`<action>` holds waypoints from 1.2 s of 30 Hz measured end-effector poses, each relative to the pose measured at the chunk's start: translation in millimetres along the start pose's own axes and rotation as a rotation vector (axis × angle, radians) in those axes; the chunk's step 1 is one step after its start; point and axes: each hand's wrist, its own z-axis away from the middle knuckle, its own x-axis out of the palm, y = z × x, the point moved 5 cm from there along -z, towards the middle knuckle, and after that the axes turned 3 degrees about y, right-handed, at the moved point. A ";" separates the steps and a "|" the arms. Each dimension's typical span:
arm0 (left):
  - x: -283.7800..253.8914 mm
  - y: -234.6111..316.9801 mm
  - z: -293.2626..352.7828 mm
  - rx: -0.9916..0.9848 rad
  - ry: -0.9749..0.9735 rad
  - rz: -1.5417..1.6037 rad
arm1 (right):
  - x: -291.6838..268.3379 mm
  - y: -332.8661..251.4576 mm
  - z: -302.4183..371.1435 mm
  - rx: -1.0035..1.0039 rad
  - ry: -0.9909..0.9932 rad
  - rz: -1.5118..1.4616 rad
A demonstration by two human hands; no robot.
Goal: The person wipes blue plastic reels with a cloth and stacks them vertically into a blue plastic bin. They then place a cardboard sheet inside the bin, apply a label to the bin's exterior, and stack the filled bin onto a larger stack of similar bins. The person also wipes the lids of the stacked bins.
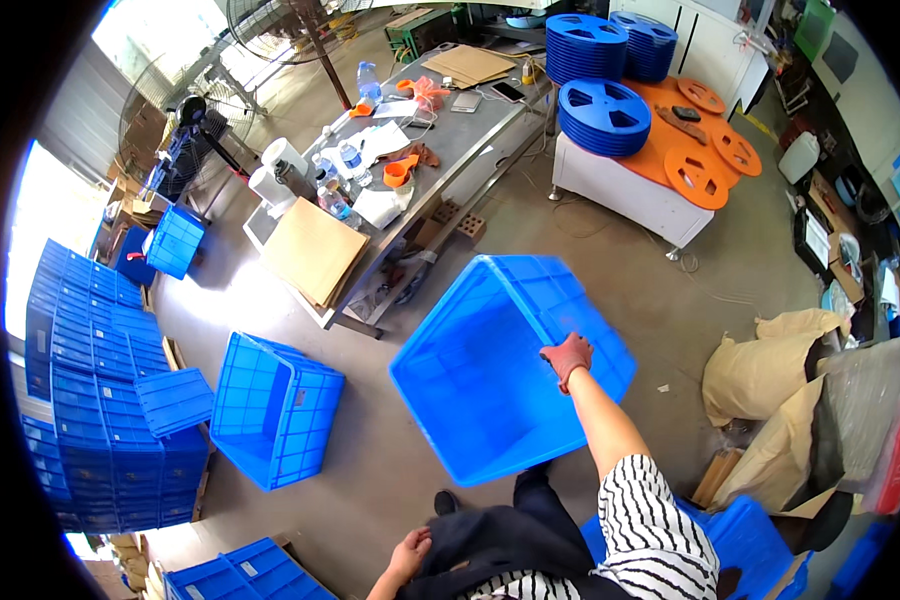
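Observation:
A large blue plastic crate (470, 380) is tilted in front of me, its open side facing me. My right hand (570, 360), in a dark red glove, is closed on the crate's right rim. Lower down, my bare left hand (408, 556) is beside my dark clothing, away from the crate, its fingers curled and nothing visible in them. Inside the crate I see only bare blue walls. A second blue crate (270, 410) lies tipped on the floor to the left, its opening showing.
Stacked blue crates (110, 400) line the left side. Ahead stands a cluttered metal table (450, 150) with bottles and cardboard. A white cabinet (610, 195) with an orange top carries blue reels (605, 115). Brown sacks (770, 370) are on the right, and another blue crate (250, 572) is at lower left.

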 end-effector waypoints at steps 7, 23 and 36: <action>-9.4 52.5 -26.1 -0.049 0.144 -0.010 | -82.2 -47.7 -32.8 -0.369 0.032 0.485; -98.9 174.6 -265.7 -0.301 0.214 0.550 | -23.9 -403.0 -251.4 -0.848 -0.310 1.032; -101.6 241.3 -329.5 -0.580 0.220 0.806 | 72.3 -537.1 -434.5 -1.024 -0.425 1.135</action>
